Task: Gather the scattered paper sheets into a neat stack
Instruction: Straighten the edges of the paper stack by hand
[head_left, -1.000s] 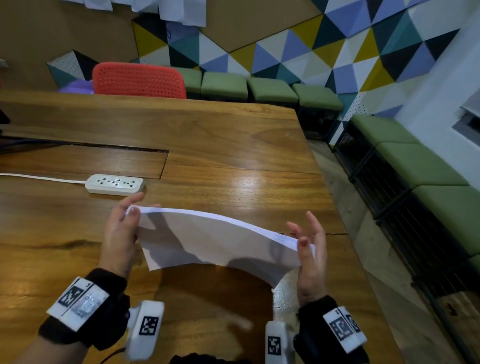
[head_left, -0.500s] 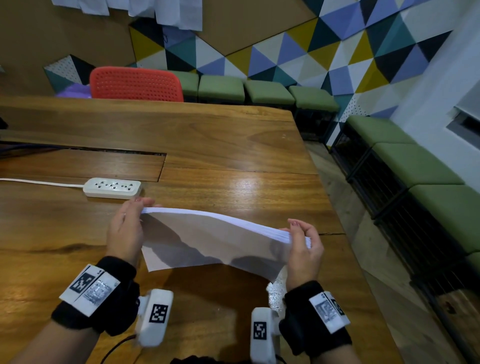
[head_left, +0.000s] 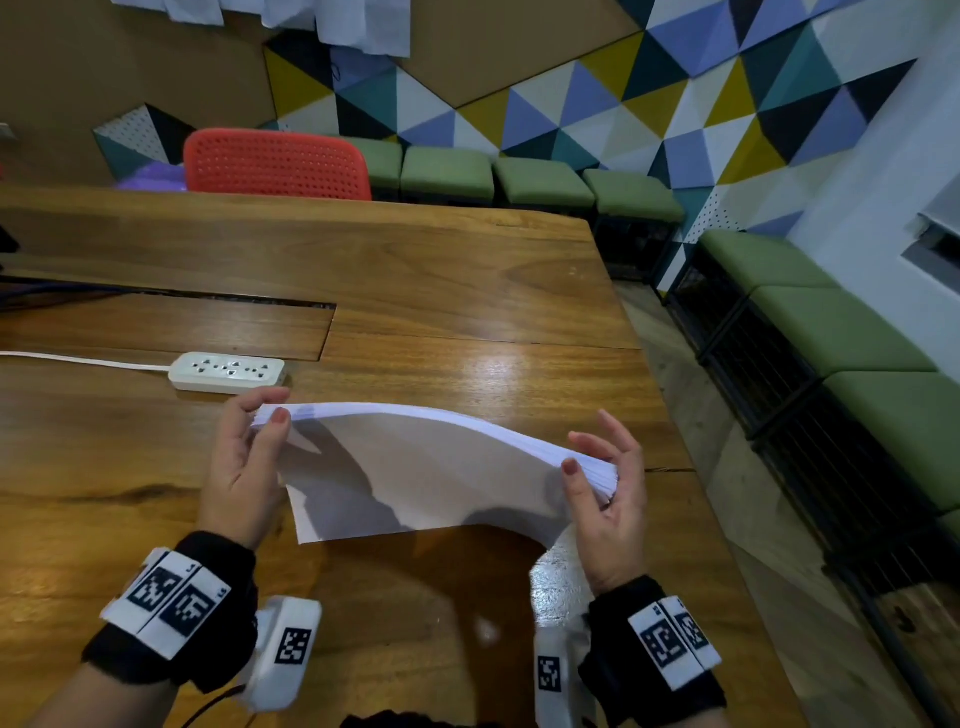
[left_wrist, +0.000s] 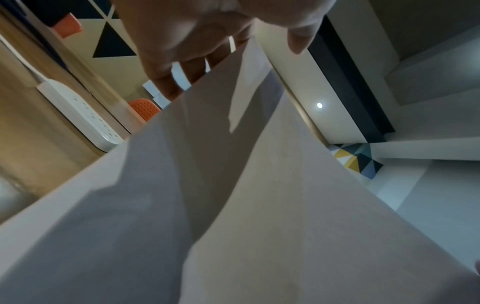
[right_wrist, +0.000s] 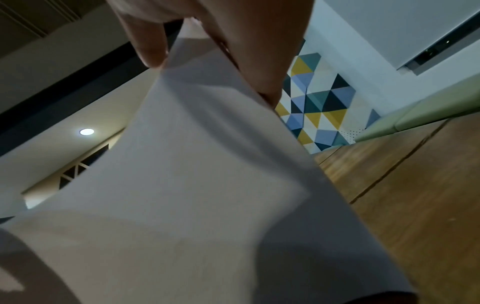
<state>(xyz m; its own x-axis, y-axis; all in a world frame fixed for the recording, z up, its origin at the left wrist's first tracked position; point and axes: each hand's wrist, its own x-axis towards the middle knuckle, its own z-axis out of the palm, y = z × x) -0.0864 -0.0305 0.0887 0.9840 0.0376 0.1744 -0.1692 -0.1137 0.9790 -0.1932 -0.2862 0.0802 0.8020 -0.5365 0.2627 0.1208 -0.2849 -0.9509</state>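
A stack of white paper sheets (head_left: 415, 478) stands on its lower edge on the wooden table (head_left: 415, 312), bowed between both hands. My left hand (head_left: 254, 441) pinches the stack's upper left corner, thumb in front and fingers behind. My right hand (head_left: 602, 478) pinches the fanned right end, thumb on the near side. In the left wrist view the paper (left_wrist: 259, 205) fills most of the frame under the left hand (left_wrist: 207, 41). The right wrist view shows the sheets (right_wrist: 194, 164) held by the right hand (right_wrist: 207, 41).
A white power strip (head_left: 228, 371) with its cable lies just beyond the left hand. A slot runs across the table behind it. The table's right edge (head_left: 675, 441) is close to the right hand. A red chair (head_left: 278, 163) and green benches (head_left: 857, 332) stand around.
The right hand's fingers, spread loosely a second ago, closed on the stack's right end and have loosened again with the thumb still on it. The left thumb has come onto the front of the corner.
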